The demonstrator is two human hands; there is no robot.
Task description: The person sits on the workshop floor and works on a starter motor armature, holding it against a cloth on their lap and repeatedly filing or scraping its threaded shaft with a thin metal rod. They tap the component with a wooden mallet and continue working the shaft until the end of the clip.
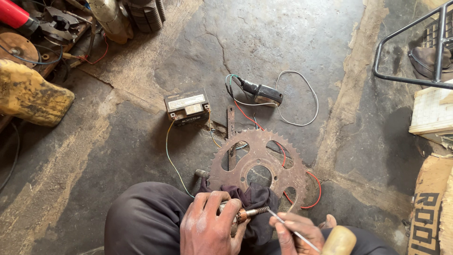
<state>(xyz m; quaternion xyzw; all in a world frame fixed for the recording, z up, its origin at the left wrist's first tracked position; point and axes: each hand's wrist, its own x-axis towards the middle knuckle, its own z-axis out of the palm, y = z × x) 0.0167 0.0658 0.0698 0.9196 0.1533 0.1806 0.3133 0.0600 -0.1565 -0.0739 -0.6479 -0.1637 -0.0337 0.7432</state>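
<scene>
A cracked, stained concrete floor (283, 42) is seen, and a rusty toothed sprocket (258, 160) is laid flat on it. Just up and to the left of the sprocket a small black battery (187, 107) is set, with thin wires run from it, while straight above the sprocket a black connector (262, 93) with white, red and green wires (302, 101) is laid. Far to the left of the sprocket a worn yellow lump (30, 94) is rested, and well off to its right a cardboard box (432, 208) is placed below a black metal frame (410, 52).
</scene>
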